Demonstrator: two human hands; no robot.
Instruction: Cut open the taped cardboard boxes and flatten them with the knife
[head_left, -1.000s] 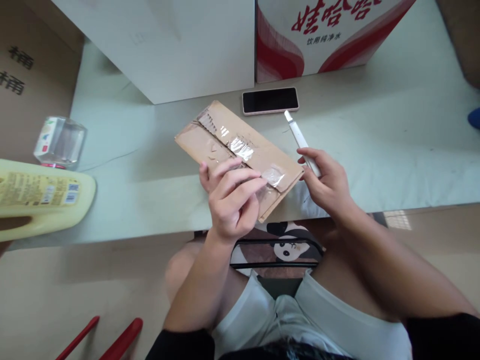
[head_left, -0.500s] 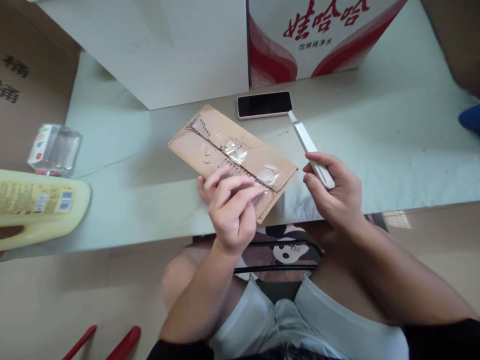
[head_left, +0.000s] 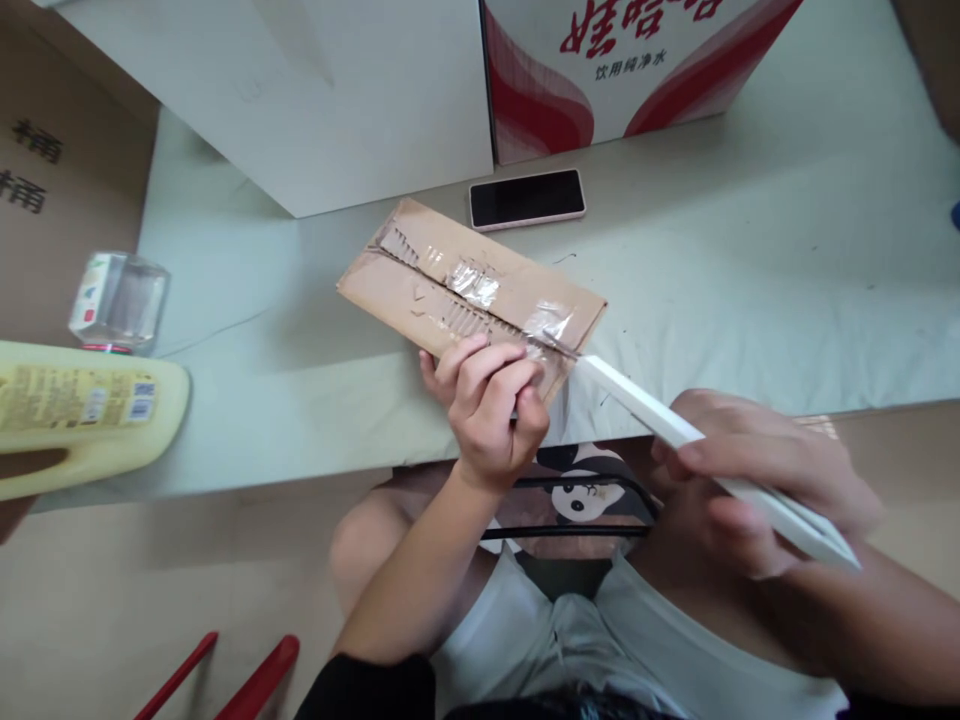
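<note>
A flat brown cardboard package (head_left: 427, 285) is tilted over the table, with torn corrugated patches and clear tape along its seam. My left hand (head_left: 495, 410) grips its near edge, fingers on top and the thumb side partly hidden. In my right hand (head_left: 772, 480) is a white utility knife (head_left: 645, 405), held in a closed grip. The blade lies against the taped right end of the seam, close to my left fingertips. Motion blurs my right hand a little.
A phone (head_left: 527, 199) lies behind the package, before a white box (head_left: 390, 110) and a red-and-white carton (head_left: 540, 110). A clear bottle (head_left: 131, 300) and a yellow jug (head_left: 161, 425) stand out at left. The table's front edge runs just below the package.
The utility knife has swung from pointing up beside the package to lying against its taped seam. My right hand moved right and down; my left hand shifted slightly right along the edge.
</note>
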